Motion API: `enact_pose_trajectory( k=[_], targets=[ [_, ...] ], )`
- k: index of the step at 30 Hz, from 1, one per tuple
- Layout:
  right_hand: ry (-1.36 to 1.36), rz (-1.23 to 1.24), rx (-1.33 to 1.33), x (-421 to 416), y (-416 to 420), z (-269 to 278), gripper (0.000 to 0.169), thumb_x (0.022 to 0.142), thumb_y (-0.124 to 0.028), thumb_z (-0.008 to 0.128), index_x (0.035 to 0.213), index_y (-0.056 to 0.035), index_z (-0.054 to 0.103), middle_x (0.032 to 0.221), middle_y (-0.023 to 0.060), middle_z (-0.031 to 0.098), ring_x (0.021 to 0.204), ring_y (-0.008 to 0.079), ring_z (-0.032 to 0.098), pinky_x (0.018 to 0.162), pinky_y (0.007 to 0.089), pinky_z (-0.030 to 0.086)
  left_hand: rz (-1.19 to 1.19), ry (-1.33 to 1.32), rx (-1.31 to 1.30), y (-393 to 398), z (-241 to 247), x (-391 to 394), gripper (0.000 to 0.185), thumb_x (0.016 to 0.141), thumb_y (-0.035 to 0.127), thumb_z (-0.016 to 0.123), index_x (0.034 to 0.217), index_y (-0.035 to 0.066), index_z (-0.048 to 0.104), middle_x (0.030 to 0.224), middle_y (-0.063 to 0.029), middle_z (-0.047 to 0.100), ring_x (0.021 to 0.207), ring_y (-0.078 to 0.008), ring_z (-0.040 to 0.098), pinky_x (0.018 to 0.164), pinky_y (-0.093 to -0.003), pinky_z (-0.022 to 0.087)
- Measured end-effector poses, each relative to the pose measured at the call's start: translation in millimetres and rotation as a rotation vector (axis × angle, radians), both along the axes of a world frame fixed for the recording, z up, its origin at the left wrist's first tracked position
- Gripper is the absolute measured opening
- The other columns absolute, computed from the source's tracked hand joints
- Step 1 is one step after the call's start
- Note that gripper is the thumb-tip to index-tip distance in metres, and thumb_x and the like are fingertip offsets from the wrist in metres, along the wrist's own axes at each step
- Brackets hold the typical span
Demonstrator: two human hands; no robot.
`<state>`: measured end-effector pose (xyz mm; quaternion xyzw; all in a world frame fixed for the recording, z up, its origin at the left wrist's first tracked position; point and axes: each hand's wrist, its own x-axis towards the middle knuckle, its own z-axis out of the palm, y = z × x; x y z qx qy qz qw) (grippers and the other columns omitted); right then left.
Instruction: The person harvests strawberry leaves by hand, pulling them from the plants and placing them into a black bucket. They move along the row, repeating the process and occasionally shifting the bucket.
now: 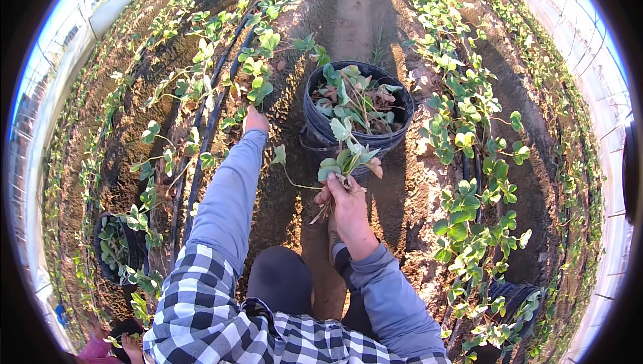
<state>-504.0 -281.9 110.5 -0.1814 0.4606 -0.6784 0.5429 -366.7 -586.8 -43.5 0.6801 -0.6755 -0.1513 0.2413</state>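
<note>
My right hand [346, 203] is closed around a bunch of strawberry leaves and stems [346, 160], some of them dry and brown, just in front of a black plastic bucket [329, 125]. Cut or pulled leaves [369, 103], green and withered, fill much of that bucket. My left hand [256, 120] reaches into the strawberry plants [257, 80] of the bed on the left, beside black drip irrigation hoses [216, 108]. Its fingertips are hidden by foliage, so what they touch cannot be told.
More strawberry rows [464, 213] run along both sides of the furrow [351, 27]. A second bucket with leaves [113, 248] stands at the left, and a dark container [512, 298] at the lower right. Another person's hand [131, 348] shows at the lower left. Plastic tunnel walls curve along both sides.
</note>
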Motion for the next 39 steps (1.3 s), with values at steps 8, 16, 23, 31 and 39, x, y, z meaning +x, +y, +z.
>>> enact_pose_trajectory(
  k=[8,16,23,31,39],
  targets=[
    [0.006,0.015,-0.026,2.8,0.0,3.2,0.018,0.092,-0.019,0.051,0.092,-0.0014,0.055,0.065,0.0003,0.05,0.057,0.0087,0.049,0.058,0.0257,0.048,-0.236,-0.212,-0.017,34.8,-12.4,21.2,0.024,0.077,0.008,0.048,0.097,0.004,0.061,0.091,-0.0225,0.061,0.088,-0.0374,0.058,0.079,-0.0447,0.046],
    [-0.007,-0.007,-0.023,2.7,2.3,0.1,0.017,0.092,-0.019,0.052,0.091,-0.0017,0.054,0.066,-0.0002,0.049,0.056,0.0077,0.048,0.057,0.025,0.048,-0.363,-0.268,-0.113,37.9,40.1,33.9,0.018,0.081,0.009,0.049,0.093,0.007,0.062,0.093,-0.0164,0.057,0.084,-0.0342,0.059,0.074,-0.0426,0.048],
    [-0.06,0.02,0.003,6.7,3.6,2.7,0.015,0.092,-0.017,0.052,0.089,-0.0028,0.055,0.062,0.0013,0.049,0.057,0.012,0.05,0.058,0.0264,0.044,-0.508,-0.604,-0.104,-45.0,53.7,53.4,0.013,0.08,0.009,0.051,0.085,0.006,0.063,0.092,-0.0159,0.059,0.088,-0.0323,0.06,0.075,-0.042,0.048],
    [-0.025,0.03,0.034,-8.1,6.0,1.8,0.016,0.092,-0.017,0.052,0.097,-0.0018,0.053,0.063,0.0013,0.048,0.059,0.012,0.05,0.059,0.027,0.044,-0.301,-0.712,0.095,-115.6,30.5,72.8,0.033,0.076,0.033,0.067,0.098,0.009,0.066,0.098,-0.0148,0.064,0.094,-0.029,0.061,0.08,-0.038,0.049],
    [0.054,0.025,0.013,-19.1,6.4,4.0,0.02,0.092,-0.022,0.052,0.095,-0.0022,0.056,0.063,-0.0003,0.051,0.055,0.0083,0.051,0.055,0.0237,0.045,-0.014,-0.595,0.143,-121.2,-8.7,154.1,0.061,0.068,0.046,0.07,0.099,-0.005,0.062,0.101,-0.0218,0.062,0.093,-0.0323,0.061,0.081,-0.0365,0.049]
  ],
)
